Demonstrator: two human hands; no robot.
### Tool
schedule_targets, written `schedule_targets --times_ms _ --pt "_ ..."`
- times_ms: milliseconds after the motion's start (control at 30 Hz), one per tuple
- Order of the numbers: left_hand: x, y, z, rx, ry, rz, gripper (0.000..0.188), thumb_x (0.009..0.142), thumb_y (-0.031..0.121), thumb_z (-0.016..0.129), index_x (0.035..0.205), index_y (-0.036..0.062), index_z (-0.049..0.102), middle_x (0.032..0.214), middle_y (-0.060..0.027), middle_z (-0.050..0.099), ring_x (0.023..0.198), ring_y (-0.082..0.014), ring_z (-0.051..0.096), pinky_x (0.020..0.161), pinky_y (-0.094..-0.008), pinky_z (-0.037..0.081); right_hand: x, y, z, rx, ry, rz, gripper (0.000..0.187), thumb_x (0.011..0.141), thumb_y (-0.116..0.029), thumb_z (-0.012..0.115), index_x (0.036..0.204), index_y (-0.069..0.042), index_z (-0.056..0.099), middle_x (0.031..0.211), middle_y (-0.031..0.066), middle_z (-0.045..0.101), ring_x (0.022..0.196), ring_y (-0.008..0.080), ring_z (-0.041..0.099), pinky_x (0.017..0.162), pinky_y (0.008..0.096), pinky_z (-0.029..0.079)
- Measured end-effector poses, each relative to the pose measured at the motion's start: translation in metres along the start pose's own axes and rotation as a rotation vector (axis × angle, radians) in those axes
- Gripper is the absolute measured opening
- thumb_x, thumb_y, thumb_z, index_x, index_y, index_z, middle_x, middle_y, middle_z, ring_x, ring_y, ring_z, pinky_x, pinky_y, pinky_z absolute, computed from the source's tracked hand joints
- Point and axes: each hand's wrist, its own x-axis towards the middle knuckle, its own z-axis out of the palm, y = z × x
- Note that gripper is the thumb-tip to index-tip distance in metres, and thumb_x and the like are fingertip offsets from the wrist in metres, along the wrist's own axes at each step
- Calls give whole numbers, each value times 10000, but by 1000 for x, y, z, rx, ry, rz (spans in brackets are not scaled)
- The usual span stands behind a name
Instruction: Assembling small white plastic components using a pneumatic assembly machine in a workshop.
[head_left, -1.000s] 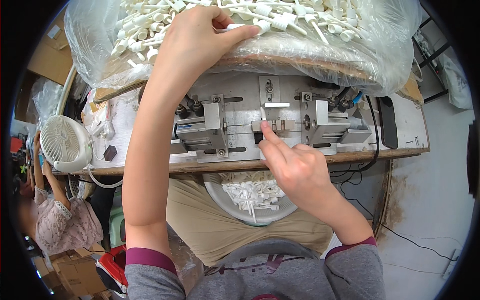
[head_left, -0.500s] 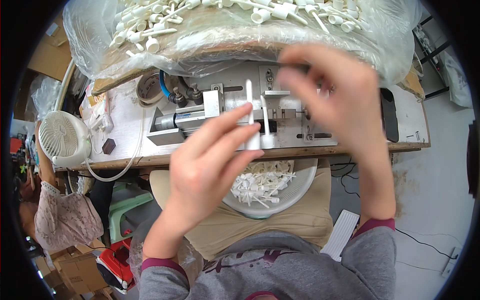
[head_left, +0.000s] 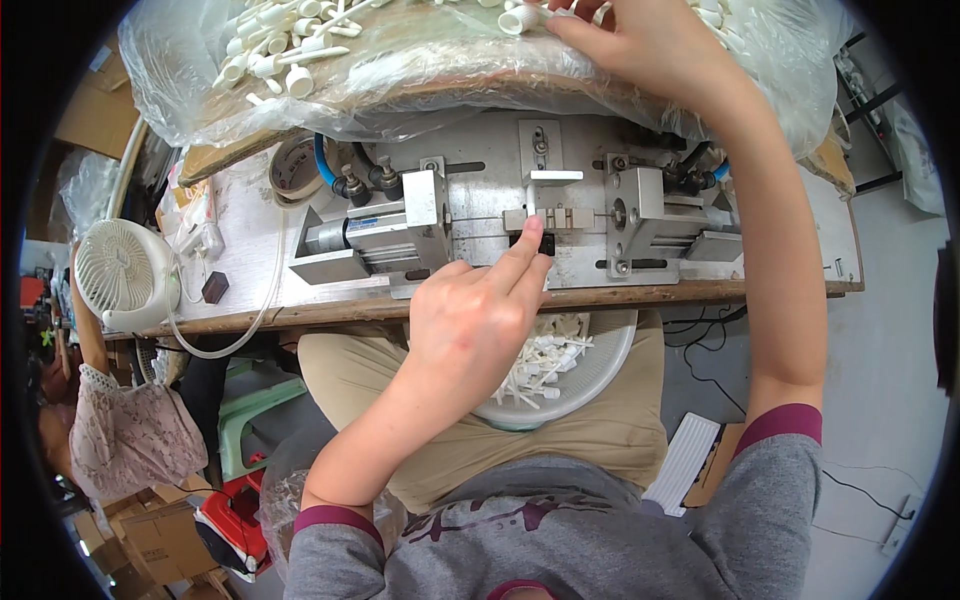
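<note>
My left hand [head_left: 470, 315] reaches over the bench edge, its index and middle fingers stretched out. The index fingertip presses on a white plastic stick [head_left: 532, 200] lying in the metal fixture [head_left: 568, 218]; its near end is under my fingers, and my thumb is hidden. At the top edge my right hand [head_left: 640, 45] is in the pile of white cup-ended plastic sticks [head_left: 290, 50]. Thumb and fingers close around one such stick, whose cup [head_left: 517, 20] points left; the frame edge cuts off part of the grip.
Metal clamp blocks with air hoses flank the fixture, one left [head_left: 390, 230] and one right [head_left: 660, 220]. A basket [head_left: 622, 350] of white pieces sits on my lap. A white fan [head_left: 125, 275] and a tape roll [head_left: 298, 172] stand left. Beyond the fan, another person's sleeve [head_left: 135, 430] shows.
The white stick my left hand held upright over the bench edge is now in the fixture under my fingertip. My right hand has moved up from above the right clamp into the pile.
</note>
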Motion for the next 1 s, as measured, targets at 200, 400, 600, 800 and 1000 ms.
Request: schedule_targets --times_ms 200,400,600,800,1000 --pt "5 1 -5 -38 -57 -43 277 738 155 824 996 79 761 1193 -95 726 581 -201 651 568 -289 506 -18 -17 -17 289 -91 128 308 861 -165 711 1097 31 692 910 99 712 801 168 653 701 322 523" --pt "23 -15 -33 -210 -89 -50 272 781 158 820 1022 54 752 1066 -56 758 621 -154 654 611 -287 528 -99 -47 14 289 221 -31 317 751 -4 803 1049 -25 698 996 84 691 875 152 672 706 265 526" --pt "105 -67 -67 -149 290 166 246 875 72 733 1111 3 725 939 -97 740 840 -142 693 731 -261 531 -165 -80 64 31 157 -74 322 750 -16 786 1041 -2 651 1303 183 653 897 271 695 759 327 559" --pt "156 -64 -58 -240 -72 -114 309 928 122 668 1186 -47 683 945 -201 735 832 -256 710 784 -362 544 -160 -77 94 -241 106 -128 182 699 -60 672 864 -20 608 1204 192 708 462 143 526 493 257 454" --pt "139 -35 -95 -486 -181 -279 313 900 103 697 1179 -39 690 976 -208 739 860 -257 717 798 -351 548 -152 -82 85 -255 -14 -64 205 728 -66 724 885 -32 597 1205 194 703 471 181 567 487 276 476"
